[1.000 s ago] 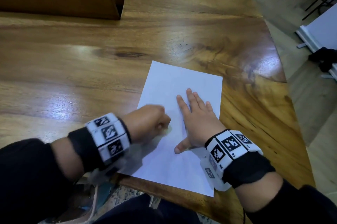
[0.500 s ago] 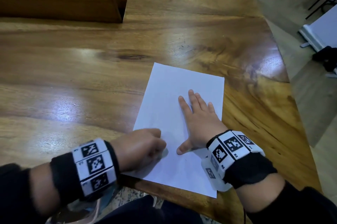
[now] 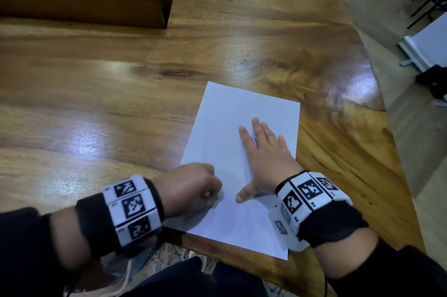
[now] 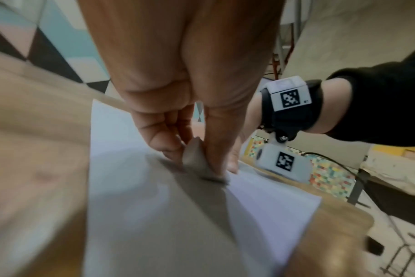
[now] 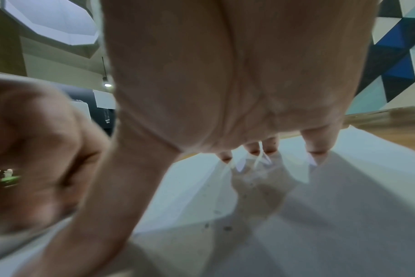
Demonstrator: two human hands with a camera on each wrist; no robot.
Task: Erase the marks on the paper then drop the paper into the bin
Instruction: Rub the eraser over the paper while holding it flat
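Observation:
A white sheet of paper (image 3: pixel 232 132) lies near the table's front edge, also seen in the left wrist view (image 4: pixel 135 215) and the right wrist view (image 5: pixel 344 187). My left hand (image 3: pixel 193 188) pinches a small grey eraser (image 4: pixel 194 159) and presses its tip onto the paper's lower left part. In the head view only a bit of the eraser (image 3: pixel 215 203) shows under the fist. My right hand (image 3: pixel 263 156) lies flat on the sheet with straight spread fingers (image 5: pixel 315 148). The marks on the paper are too faint to make out. No bin is in view.
The wooden table (image 3: pixel 121 93) is glossy, with its right edge (image 3: pixel 377 93) curving close to the paper. A long brown box (image 3: pixel 84 4) stands at the back left. Floor and dark items (image 3: pixel 433 79) lie beyond the right edge.
My left hand with the eraser slid down toward the front edge, then back up and slightly right on the paper. The right hand has stayed flat on the sheet.

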